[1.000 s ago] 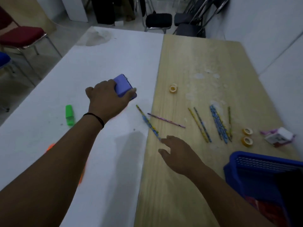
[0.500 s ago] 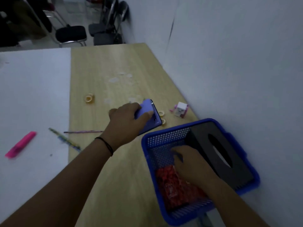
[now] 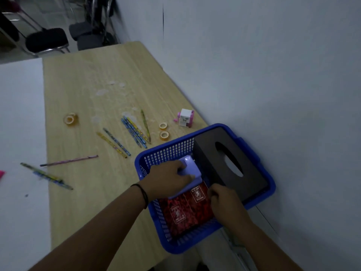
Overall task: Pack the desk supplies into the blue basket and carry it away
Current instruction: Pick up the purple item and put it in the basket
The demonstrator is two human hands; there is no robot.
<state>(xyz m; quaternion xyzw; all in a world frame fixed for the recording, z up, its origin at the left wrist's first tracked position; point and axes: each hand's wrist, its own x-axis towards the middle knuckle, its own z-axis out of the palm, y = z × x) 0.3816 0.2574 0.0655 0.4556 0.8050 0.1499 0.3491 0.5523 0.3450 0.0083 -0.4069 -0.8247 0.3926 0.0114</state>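
A pale wall flanks my wooden table. The blue basket overhangs its near corner. My left hand grasps a purple box inside it; my right hand is curled, grip unclear.

The left hand has carried the purple box into the blue basket, apparently onto the red packets.

The light wooden tabletop stretches ahead and to the left of the fingers of my left hand, with pale blotchy stains far beyond them. A white table butts against it further left. A plain grey-white wall rises to the right of my right hand. Far ahead stand a black-seated chair and darker chairs.
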